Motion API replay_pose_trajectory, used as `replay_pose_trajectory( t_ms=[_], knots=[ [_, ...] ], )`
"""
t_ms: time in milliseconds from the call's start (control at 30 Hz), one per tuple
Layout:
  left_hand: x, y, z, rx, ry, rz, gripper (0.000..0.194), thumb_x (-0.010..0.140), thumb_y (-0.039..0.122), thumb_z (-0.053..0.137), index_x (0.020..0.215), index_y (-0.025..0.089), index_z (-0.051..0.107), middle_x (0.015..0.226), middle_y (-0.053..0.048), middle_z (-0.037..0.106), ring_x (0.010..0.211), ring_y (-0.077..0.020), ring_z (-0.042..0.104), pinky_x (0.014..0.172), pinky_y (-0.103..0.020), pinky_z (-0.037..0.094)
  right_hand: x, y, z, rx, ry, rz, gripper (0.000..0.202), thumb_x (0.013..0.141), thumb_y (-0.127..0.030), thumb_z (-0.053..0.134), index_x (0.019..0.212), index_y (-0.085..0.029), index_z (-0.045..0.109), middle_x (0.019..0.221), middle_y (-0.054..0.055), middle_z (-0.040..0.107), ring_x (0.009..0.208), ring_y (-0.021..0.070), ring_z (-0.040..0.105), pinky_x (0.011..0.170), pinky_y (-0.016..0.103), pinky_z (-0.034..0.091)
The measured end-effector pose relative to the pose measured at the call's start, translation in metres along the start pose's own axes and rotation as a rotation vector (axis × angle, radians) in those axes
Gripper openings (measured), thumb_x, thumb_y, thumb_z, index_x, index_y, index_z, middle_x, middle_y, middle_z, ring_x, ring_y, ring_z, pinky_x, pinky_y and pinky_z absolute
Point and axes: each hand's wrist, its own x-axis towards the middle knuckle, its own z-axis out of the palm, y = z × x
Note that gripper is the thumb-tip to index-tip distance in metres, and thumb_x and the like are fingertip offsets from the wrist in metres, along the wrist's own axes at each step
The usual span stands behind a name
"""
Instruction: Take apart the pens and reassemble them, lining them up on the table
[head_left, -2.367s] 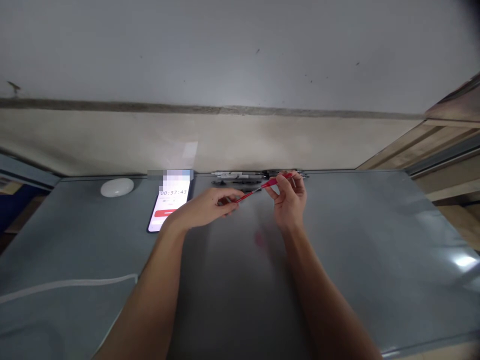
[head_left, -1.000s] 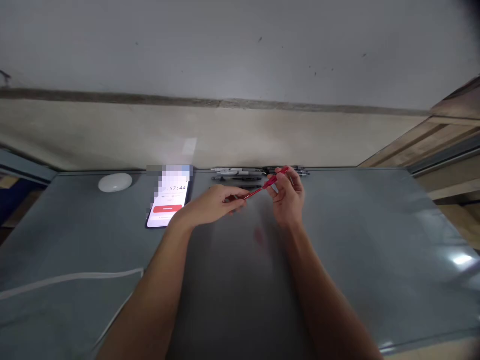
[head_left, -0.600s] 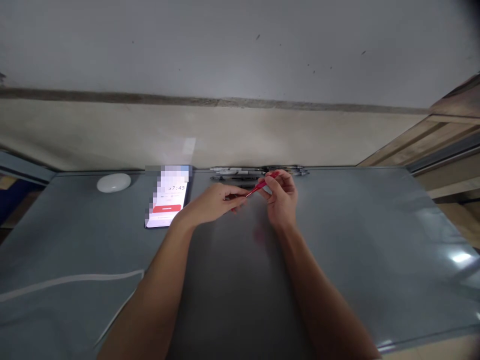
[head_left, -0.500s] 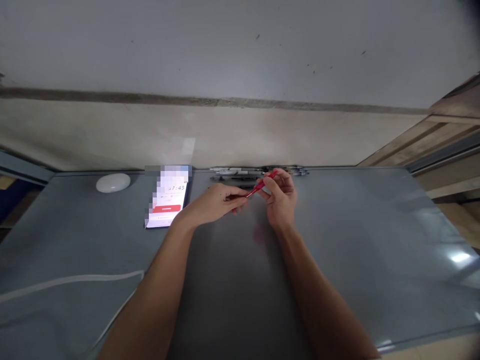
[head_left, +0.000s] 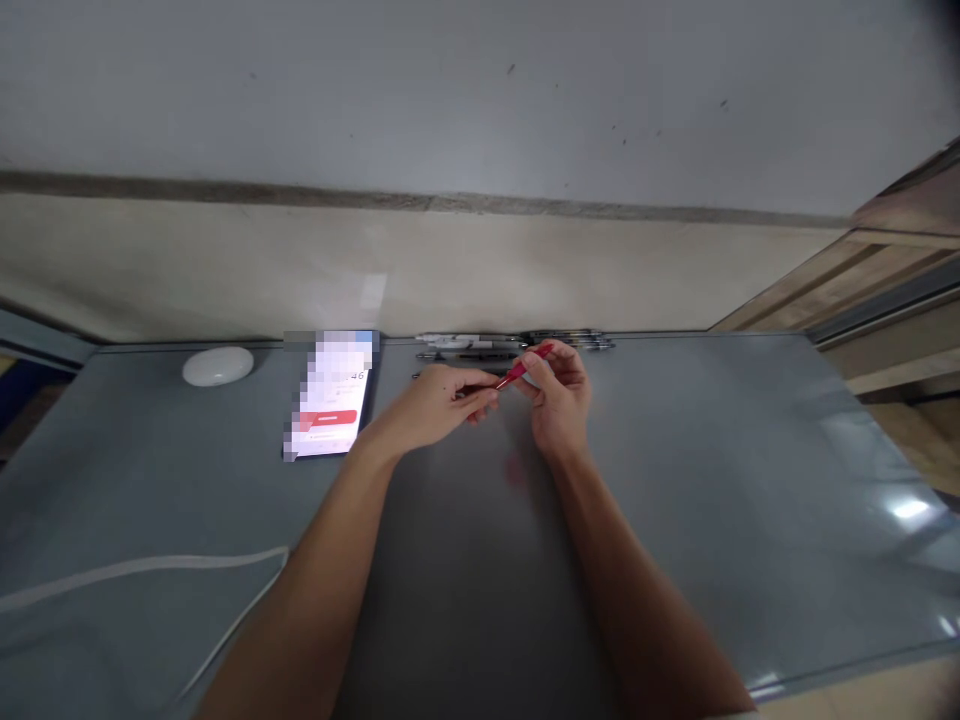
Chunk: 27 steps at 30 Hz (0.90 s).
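A slim red pen point(head_left: 517, 372) is held slantwise between both hands above the grey table. My left hand point(head_left: 442, 402) pinches its lower left end between thumb and fingers. My right hand point(head_left: 560, 397) grips the upper right part with thumb and fingertips. Just behind the hands, several pens lie near the wall: white ones point(head_left: 465, 342) on the left and dark ones point(head_left: 577, 338) on the right. More dark pens are partly hidden by my left hand.
A lit phone point(head_left: 330, 395) lies left of my left hand. Farther left is a white rounded object point(head_left: 218, 366). A white cable point(head_left: 150, 564) crosses the grey table point(head_left: 712, 500) at the lower left. The wall point(head_left: 300, 265) rises behind.
My left hand has moved slightly right along the red pen, closer to my right hand. The pen remains in both hands. The view has shifted slightly.
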Motion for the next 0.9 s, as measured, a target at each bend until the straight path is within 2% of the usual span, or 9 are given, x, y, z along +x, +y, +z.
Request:
replay_pose_trajectory(
  t_ms=[200, 367, 500, 700, 800, 900],
  knots=[
    [0.001, -0.006, -0.001, -0.026, -0.004, -0.011, 0.029, 0.091, 0.039, 0.049, 0.098, 0.019, 0.068, 0.078, -0.003, 0.067, 0.071, -0.0144, 0.061, 0.066, -0.027, 0.047, 0.000, -0.001, -0.001, -0.018, -0.026, 0.018, 0.022, 0.067, -0.029, 0.076, 0.084, -0.024, 0.062, 0.082, -0.004, 0.065, 0.072, 0.0109, 0.066, 0.063, 0.025, 0.056],
    [-0.001, -0.004, -0.003, -0.076, -0.086, -0.014, 0.031, 0.092, 0.040, 0.047, 0.090, 0.018, 0.068, 0.083, -0.004, 0.070, 0.075, -0.0153, 0.063, 0.070, -0.028, 0.049, 0.001, -0.003, -0.004, 0.035, -0.057, 0.039, 0.019, 0.067, -0.027, 0.075, 0.081, -0.025, 0.063, 0.083, -0.003, 0.066, 0.077, 0.0129, 0.067, 0.067, 0.028, 0.058],
    [-0.002, 0.002, -0.003, -0.124, -0.182, -0.014, 0.032, 0.094, 0.039, 0.045, 0.087, 0.018, 0.068, 0.086, -0.005, 0.071, 0.078, -0.0155, 0.065, 0.074, -0.028, 0.050, 0.002, -0.004, -0.006, 0.108, -0.142, 0.060, 0.018, 0.067, -0.025, 0.074, 0.076, -0.027, 0.059, 0.078, -0.006, 0.060, 0.071, 0.0100, 0.062, 0.064, 0.026, 0.057],
    [-0.003, 0.007, -0.003, -0.134, -0.253, 0.004, 0.034, 0.094, 0.039, 0.043, 0.083, 0.018, 0.067, 0.084, -0.004, 0.069, 0.074, -0.0139, 0.063, 0.073, -0.027, 0.049, 0.001, -0.005, -0.008, 0.120, -0.220, 0.073, 0.024, 0.066, -0.033, 0.074, 0.075, -0.027, 0.052, 0.070, -0.006, 0.049, 0.062, 0.0094, 0.053, 0.057, 0.024, 0.052],
    [-0.003, 0.007, -0.001, -0.146, -0.231, -0.001, 0.031, 0.093, 0.038, 0.045, 0.084, 0.018, 0.066, 0.082, -0.003, 0.068, 0.072, -0.0136, 0.062, 0.070, -0.027, 0.048, 0.002, -0.004, -0.008, 0.150, -0.226, 0.059, 0.023, 0.067, -0.032, 0.073, 0.076, -0.027, 0.052, 0.071, -0.006, 0.048, 0.063, 0.0088, 0.052, 0.057, 0.022, 0.051],
    [-0.002, 0.006, 0.002, -0.108, -0.142, -0.020, 0.025, 0.089, 0.039, 0.052, 0.089, 0.019, 0.066, 0.076, -0.002, 0.064, 0.067, -0.0136, 0.059, 0.063, -0.026, 0.045, 0.002, -0.003, -0.008, 0.132, -0.186, 0.047, 0.024, 0.067, -0.032, 0.073, 0.075, -0.027, 0.052, 0.072, -0.006, 0.050, 0.064, 0.0083, 0.054, 0.057, 0.021, 0.050]
  ],
)
